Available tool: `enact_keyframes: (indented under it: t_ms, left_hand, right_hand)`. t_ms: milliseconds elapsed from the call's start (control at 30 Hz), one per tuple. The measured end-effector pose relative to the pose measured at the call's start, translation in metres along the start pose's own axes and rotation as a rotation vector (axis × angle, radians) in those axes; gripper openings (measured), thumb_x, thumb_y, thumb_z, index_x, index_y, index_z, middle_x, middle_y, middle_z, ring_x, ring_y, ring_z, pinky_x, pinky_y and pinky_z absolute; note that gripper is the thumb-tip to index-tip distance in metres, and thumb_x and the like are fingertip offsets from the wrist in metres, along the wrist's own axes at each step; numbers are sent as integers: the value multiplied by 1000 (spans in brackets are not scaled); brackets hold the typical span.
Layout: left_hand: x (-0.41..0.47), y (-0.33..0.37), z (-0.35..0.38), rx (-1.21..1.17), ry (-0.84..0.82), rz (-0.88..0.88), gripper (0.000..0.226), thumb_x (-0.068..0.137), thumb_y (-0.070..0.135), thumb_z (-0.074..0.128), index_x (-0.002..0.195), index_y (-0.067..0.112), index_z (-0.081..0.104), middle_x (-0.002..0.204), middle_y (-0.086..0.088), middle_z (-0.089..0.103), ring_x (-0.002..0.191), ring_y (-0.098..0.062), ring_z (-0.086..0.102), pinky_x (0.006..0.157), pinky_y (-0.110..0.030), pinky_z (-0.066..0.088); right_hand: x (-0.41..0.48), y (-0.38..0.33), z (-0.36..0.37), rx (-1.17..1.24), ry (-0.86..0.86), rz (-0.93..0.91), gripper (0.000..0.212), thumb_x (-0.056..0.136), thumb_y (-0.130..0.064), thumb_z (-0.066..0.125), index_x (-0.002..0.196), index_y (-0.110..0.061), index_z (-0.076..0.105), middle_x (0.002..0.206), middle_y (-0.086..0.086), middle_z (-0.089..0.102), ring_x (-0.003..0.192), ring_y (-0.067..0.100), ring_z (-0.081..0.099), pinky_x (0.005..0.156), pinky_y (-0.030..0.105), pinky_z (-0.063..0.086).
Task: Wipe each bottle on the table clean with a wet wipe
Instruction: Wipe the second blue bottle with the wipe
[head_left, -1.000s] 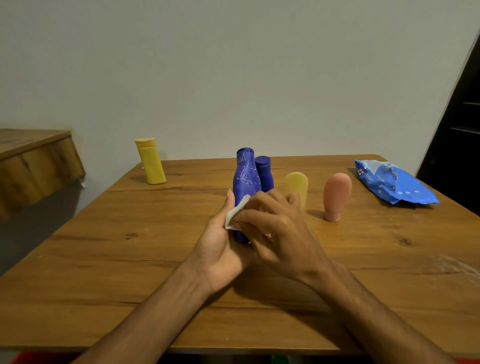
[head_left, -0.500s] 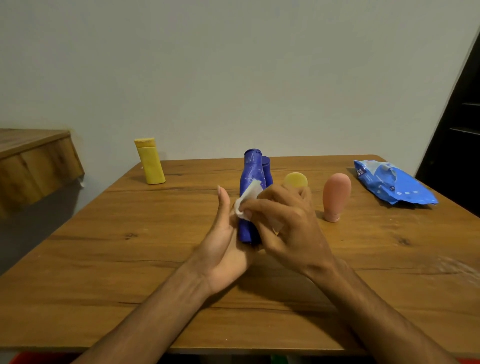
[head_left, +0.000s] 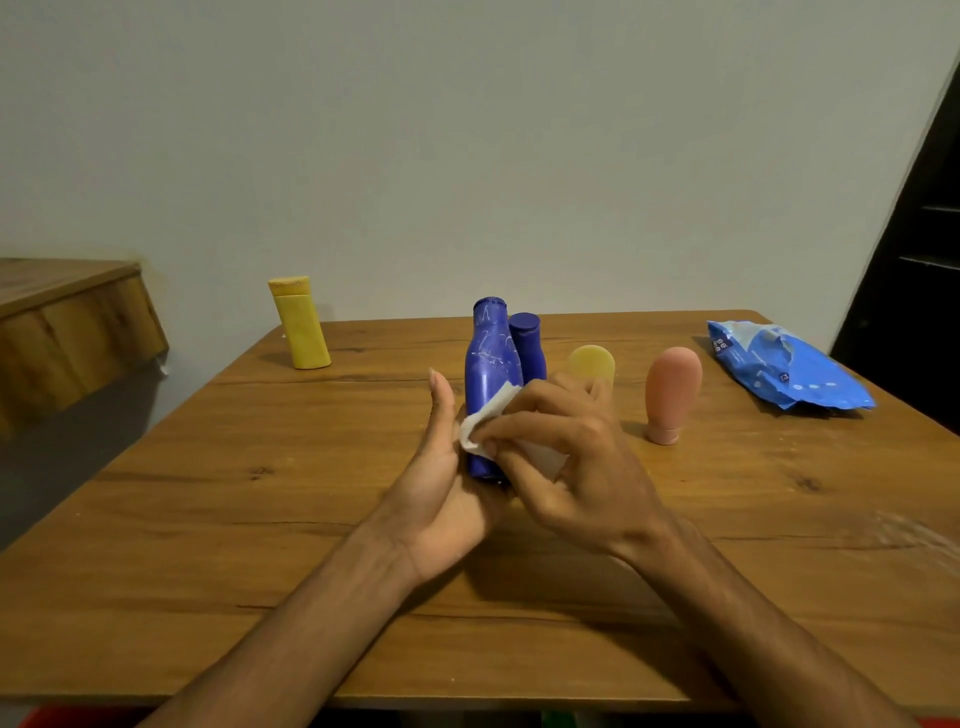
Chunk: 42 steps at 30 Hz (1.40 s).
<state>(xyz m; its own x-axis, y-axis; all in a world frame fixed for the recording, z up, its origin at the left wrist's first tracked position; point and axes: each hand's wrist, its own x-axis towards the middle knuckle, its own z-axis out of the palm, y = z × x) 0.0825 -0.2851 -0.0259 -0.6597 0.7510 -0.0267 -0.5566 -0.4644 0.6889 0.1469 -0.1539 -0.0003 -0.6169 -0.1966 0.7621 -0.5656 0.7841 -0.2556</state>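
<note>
Five bottles stand on the brown wooden tabletop (head_left: 208, 519), and one of them is in my hands now: the tall dark-blue plastic bottle with pale scratch marks (head_left: 488, 364), held upright near the middle of the tabletop with its base down in my palm. My left hand (head_left: 441, 488) cradles its lower part, thumb raised along the left side, fingers hidden behind it. My right hand (head_left: 571, 467) is closed on the crumpled white wet wipe (head_left: 488, 421), pressing it against the bottle's lower front. Just behind it stands a shorter dark-blue bottle (head_left: 529, 347); to the right are a pale-yellow round-topped bottle (head_left: 591, 359), partly hidden by my fingers, and a peach-pink bottle standing on its cap (head_left: 672, 392). A mustard-yellow flat bottle (head_left: 301, 323) sits well apart at the far left, and the crinkled blue wipes packet (head_left: 784, 369) lies at the far right. I judge I am mid-wipe on this bottle; the marks higher up suggest the next stroke should travel up toward the neck, turning the bottle as I go.
</note>
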Motion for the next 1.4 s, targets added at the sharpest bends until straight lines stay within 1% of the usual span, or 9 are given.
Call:
enact_keyframes:
  t_ms: [133,300,567,700,833,1000,1100,1267,1400]
  left_hand:
    - [-2,-1,1,0,-19,-19,83,85,75,41,134,10,58,119,-15,64,117,-26,59,111,-40,38]
    - [-1,1,4,-43,21,17,78,89,67,41,142,9,48,140,-18,52,133,-28,48,104,-38,47]
    - [-4,5,11,-114,14,80,76,90,63,41,134,3,54,117,-19,67,100,-24,69,79,-33,59]
    - [-5,5,11,-88,37,99,76,90,62,43,139,4,49,127,-20,62,110,-26,65,93,-37,55]
    - [-7,4,10,-95,34,93,75,89,62,45,136,4,52,119,-19,65,104,-26,68,80,-36,59]
    - [-7,4,8,-78,51,96,76,90,64,44,139,6,50,131,-20,59,116,-26,60,103,-38,47]
    - [-7,3,9,-92,55,104,73,90,62,45,136,6,53,128,-20,61,112,-27,64,93,-38,55]
    - [-5,3,10,-82,56,118,66,92,62,42,129,11,61,118,-19,67,94,-24,69,72,-35,58]
    - [-8,2,10,-105,62,113,69,92,62,43,130,7,61,124,-21,64,101,-26,67,87,-36,56]
  right_hand:
    - [1,-1,-2,10,-81,-75,16,78,-20,65,89,-26,75,81,-12,60,79,11,50,71,40,35]
    - [2,5,-7,49,7,0,14,77,-22,63,85,-26,74,83,-15,62,83,10,52,74,45,37]
    - [-2,6,1,85,115,66,20,82,-32,63,96,-23,73,94,-10,68,89,8,55,76,42,43]
    - [-2,9,1,90,174,132,21,81,-37,64,97,-25,72,94,-14,67,91,3,54,78,45,44]
    - [-3,8,2,144,123,81,21,80,-35,66,94,-21,73,91,-9,69,90,5,55,77,44,46]
    - [-2,7,2,118,192,146,17,79,-29,70,93,-21,74,92,-11,69,91,5,55,80,43,45]
    - [-1,8,-2,139,143,113,17,80,-31,69,94,-21,74,92,-11,70,91,5,56,80,40,45]
    - [0,17,2,121,247,207,24,82,-35,68,101,-22,73,99,-9,70,96,10,60,79,49,49]
    - [-2,14,2,195,188,228,26,80,-37,69,101,-22,73,97,-9,70,95,11,60,80,45,51]
